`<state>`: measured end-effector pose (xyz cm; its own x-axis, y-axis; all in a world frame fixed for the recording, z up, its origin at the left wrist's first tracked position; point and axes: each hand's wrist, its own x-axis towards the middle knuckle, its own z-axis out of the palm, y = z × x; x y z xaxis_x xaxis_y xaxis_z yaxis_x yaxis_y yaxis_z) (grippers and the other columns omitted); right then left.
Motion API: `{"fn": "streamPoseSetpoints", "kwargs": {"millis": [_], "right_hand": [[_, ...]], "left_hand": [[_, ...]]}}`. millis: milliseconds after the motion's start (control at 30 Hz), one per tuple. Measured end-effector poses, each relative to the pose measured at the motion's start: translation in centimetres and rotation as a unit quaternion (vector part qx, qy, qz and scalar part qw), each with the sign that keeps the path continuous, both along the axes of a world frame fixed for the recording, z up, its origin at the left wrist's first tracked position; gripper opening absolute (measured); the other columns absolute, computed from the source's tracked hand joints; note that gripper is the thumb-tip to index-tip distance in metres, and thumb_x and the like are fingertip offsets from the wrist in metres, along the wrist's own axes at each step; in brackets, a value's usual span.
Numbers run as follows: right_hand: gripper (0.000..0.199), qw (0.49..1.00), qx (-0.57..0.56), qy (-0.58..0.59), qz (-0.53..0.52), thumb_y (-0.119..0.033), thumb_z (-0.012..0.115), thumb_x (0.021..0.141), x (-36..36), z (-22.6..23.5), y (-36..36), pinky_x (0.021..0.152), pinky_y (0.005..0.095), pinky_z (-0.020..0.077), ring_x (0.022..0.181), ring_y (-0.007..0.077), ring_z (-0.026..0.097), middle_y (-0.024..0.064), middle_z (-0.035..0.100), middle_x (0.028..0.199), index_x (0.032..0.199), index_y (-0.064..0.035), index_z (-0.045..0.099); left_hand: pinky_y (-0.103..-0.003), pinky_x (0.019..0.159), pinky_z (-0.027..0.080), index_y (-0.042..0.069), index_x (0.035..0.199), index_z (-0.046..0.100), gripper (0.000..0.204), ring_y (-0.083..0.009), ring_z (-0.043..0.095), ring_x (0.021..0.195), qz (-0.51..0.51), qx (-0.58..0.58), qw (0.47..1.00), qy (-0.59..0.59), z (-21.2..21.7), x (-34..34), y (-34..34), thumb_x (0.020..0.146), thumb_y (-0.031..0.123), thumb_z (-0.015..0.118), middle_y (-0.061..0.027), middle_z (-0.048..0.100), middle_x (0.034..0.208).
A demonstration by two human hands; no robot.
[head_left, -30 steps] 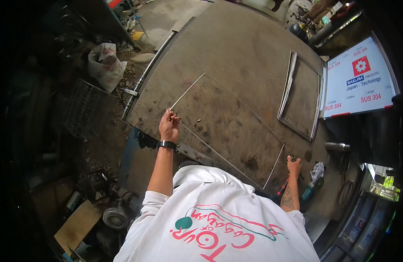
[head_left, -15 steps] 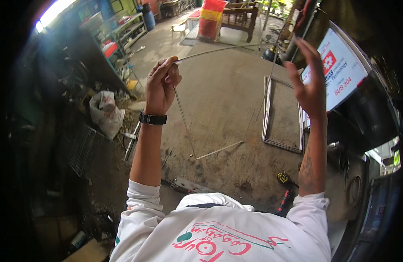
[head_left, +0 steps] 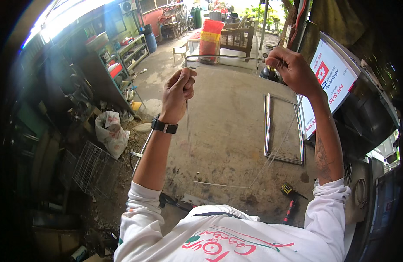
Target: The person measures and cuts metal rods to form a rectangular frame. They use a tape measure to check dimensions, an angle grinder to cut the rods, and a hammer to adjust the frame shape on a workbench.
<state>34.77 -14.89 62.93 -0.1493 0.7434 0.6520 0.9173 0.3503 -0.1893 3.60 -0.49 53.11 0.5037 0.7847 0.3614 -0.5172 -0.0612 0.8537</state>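
A thin metal rod (head_left: pixel 223 56), bent into a roughly rectangular frame, hangs between my hands over the worn work table (head_left: pixel 219 118). My left hand (head_left: pixel 177 94) is closed around its left side, just below the far left corner. At the far right corner, my right hand (head_left: pixel 293 72) grips it with curled fingers, hiding that bend. The near side of the rod is low, close to the tabletop, and looks blurred; I cannot tell whether it touches. Several similar rectangular frames (head_left: pixel 266 126) lie stacked on the table's right side.
A yellow and black tape measure (head_left: pixel 287 189) lies at the near right, beside a red and black tool handle (head_left: pixel 289 210). A white printed panel (head_left: pixel 325 83) rises at the right. Left of the table are a white sack (head_left: pixel 112 133) and a wire cage (head_left: pixel 91 168). A red and yellow sack (head_left: pixel 211 39) stands beyond.
My right hand, spread beside the rod before, has closed on its far right corner. The frame has turned, with its far side now level, and my left hand has shifted slightly right.
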Motion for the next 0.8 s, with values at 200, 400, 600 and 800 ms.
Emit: {"fn": "streamPoseSetpoints", "kwargs": {"millis": [200, 400, 600, 800], "right_hand": [[0.031, 0.980, -0.186, 0.069, 0.002, -0.029, 0.061, 0.112, -1.9, 1.7, -3.8, 0.066, 0.0345, 0.0508, 0.070, 0.0118, 0.061, 0.0052, 0.066, 0.078, 0.111, 0.0002, 0.071], [0.028, 0.929, -0.306, 0.195, 0.074, -0.027, 0.059, 0.113, -7.2, 1.6, -7.6, 0.059, 0.0239, 0.0376, 0.065, 0.0026, 0.045, -0.0057, 0.049, 0.073, 0.121, -0.0017, 0.068], [0.025, 0.891, -0.242, 0.360, 0.133, -0.021, 0.058, 0.113, -11.8, 1.7, -9.4, 0.060, 0.0248, 0.0406, 0.067, 0.0046, 0.046, -0.0036, 0.054, 0.076, 0.117, 0.0014, 0.067], [0.027, 0.859, -0.243, 0.426, 0.148, -0.025, 0.054, 0.115, -13.6, 3.1, -10.7, 0.054, 0.0232, 0.0324, 0.059, 0.0030, 0.039, -0.0064, 0.044, 0.067, 0.112, -0.0006, 0.066]], "left_hand": [[-0.022, 0.056, 0.025, 0.006, 0.099, 0.071, 0.036, -0.0009, 0.033, 0.063, 0.136, 0.059, 0.987, 0.063, 1.2, 1.5, -0.9, 0.112, 0.039, 0.062, 0.0104, 0.043, 0.072], [-0.025, 0.069, 0.039, 0.002, 0.109, 0.076, 0.036, -0.0045, 0.047, 0.077, 0.170, 0.274, 0.941, 0.101, 3.9, 1.6, -4.9, 0.113, 0.034, 0.061, 0.0058, 0.061, 0.083], [-0.030, 0.064, 0.046, 0.001, 0.116, 0.076, 0.024, -0.0077, 0.052, 0.069, 0.092, 0.392, 0.907, 0.118, 6.1, 1.6, -8.8, 0.110, 0.022, 0.065, -0.0066, 0.062, 0.074], [-0.030, 0.055, 0.043, 0.002, 0.102, 0.076, 0.013, -0.0140, 0.051, 0.056, 0.255, 0.409, 0.875, 0.036, 6.5, 2.9, -10.5, 0.103, 0.015, 0.074, -0.0091, 0.061, 0.067]]}}
